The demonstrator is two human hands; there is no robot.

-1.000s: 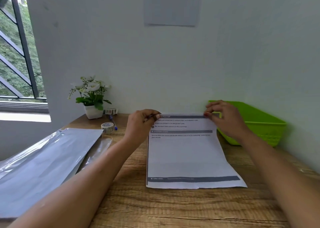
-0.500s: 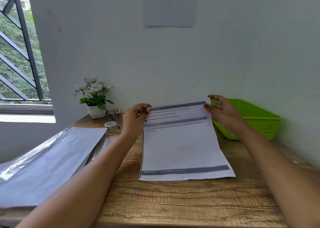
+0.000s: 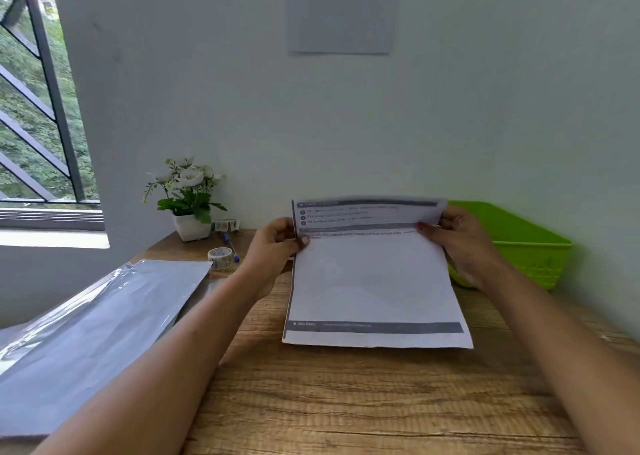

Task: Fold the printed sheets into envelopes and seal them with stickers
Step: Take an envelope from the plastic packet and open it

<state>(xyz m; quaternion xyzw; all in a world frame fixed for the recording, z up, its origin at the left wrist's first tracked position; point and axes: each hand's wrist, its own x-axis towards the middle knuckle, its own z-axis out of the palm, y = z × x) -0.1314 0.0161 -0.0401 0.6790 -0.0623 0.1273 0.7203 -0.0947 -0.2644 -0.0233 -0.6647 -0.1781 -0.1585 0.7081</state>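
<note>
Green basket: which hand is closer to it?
Right. The right hand pinches the sheet at its right edge, directly beside the green basket; the left hand grips the opposite edge, farther away.

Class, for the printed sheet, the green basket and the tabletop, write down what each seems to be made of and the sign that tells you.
Printed sheet: thin matt paper; its held far end curls up softly.
Green basket: likely moulded plastic, with an even bright colour and a perforated wall.
Tabletop: wood or a wood-look laminate; grain lines show and the finish is matt.
</note>
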